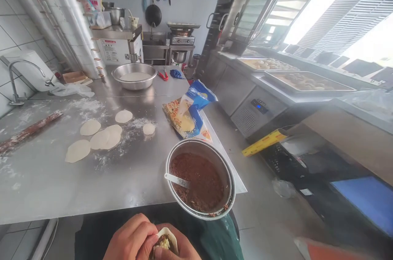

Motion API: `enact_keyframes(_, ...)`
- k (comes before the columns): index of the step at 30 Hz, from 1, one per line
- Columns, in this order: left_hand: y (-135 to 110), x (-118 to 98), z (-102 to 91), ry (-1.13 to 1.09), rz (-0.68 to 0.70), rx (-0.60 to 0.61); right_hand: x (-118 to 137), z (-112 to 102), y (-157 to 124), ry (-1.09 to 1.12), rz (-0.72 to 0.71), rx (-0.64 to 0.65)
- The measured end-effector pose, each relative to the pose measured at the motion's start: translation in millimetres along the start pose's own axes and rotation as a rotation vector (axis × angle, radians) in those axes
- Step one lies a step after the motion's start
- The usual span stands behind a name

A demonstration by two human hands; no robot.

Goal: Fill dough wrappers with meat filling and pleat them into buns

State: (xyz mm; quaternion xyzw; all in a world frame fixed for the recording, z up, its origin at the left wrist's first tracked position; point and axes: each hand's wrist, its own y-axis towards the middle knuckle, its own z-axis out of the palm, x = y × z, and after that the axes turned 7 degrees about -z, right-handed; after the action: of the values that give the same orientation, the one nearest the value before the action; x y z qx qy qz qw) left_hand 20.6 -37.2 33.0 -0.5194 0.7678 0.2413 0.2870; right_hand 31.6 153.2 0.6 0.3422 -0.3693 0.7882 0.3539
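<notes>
Our left hand (130, 237) and right hand (184, 247) are closed together at the bottom centre of the frame, both grasping a round dough wrapper (168, 235). The left fingers (144, 231) curl over one side of it, while the right hand cups the other, and a mix of brown and pale filling (162, 243) sits in its fold. Just above our hands, at the near edge of the steel table (61, 186), stands a steel bowl (196, 142) of brown minced filling (196, 182), with a metal spoon (176, 179) resting in it. Left of the bowl, flat dough rounds (101, 138) lie among scattered flour (132, 127), and a floury wooden rolling pin (29, 131) lies at the left edge of the frame. Beyond the bowl we see a crumpled blue-and-yellow packet (187, 114), and at upper centre a wide steel basin (115, 75) holds a white liquid. Toward the upper right, two trays of pale buns (307, 82) sit along a steel counter (245, 100).
</notes>
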Motion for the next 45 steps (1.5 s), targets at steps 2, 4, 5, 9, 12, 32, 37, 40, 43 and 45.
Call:
enact_keyframes(2, 3.5, -0.6, -0.6, 0.041, 0.060, -0.009, 8.4, 2.3, -0.7, -0.069, 0.006, -0.047)
enact_keyframes(4, 6.5, -0.4, 0.3, 0.101, 0.111, -0.010, 19.2, 6.0, -1.2, -0.193, 0.004, -0.072)
enact_keyframes(5, 7.5, -0.1, 1.2, 0.130, 0.128, 0.001, 24.4, 7.5, -1.4, -0.261, 0.005, -0.070)
enact_keyframes(9, 6.4, 1.5, 5.7, 0.189, 0.140, 0.059, 35.7, 9.1, -0.4, -0.350, 0.057, -0.012)
enact_keyframes(12, 3.5, 3.7, 9.4, 0.233, 0.159, 0.031, 34.8, 8.1, 2.5, -0.364, 0.059, -0.021)
enact_keyframes(32, 4.3, 5.3, 15.7, 0.330, 0.290, 0.009, 48.8, -4.7, 10.3, -0.532, 0.134, 0.103)
enact_keyframes(37, -0.7, 17.7, 16.8, 0.153, 0.076, 0.002, 41.9, -13.9, 9.3, -0.296, 0.147, 0.129)
enact_keyframes(40, -2.6, 22.6, 17.2, 0.063, -0.021, -0.010, 35.7, -14.8, 7.6, -0.185, 0.049, 0.068)
enact_keyframes(43, -2.5, 25.1, 19.5, 0.075, 0.005, 0.000, 29.3, -12.4, 7.9, -0.084, 0.025, 0.069)
enact_keyframes(45, -1.6, 25.0, 20.7, 0.092, 0.029, -0.016, 24.7, -10.8, 8.7, -0.037, 0.035, 0.077)
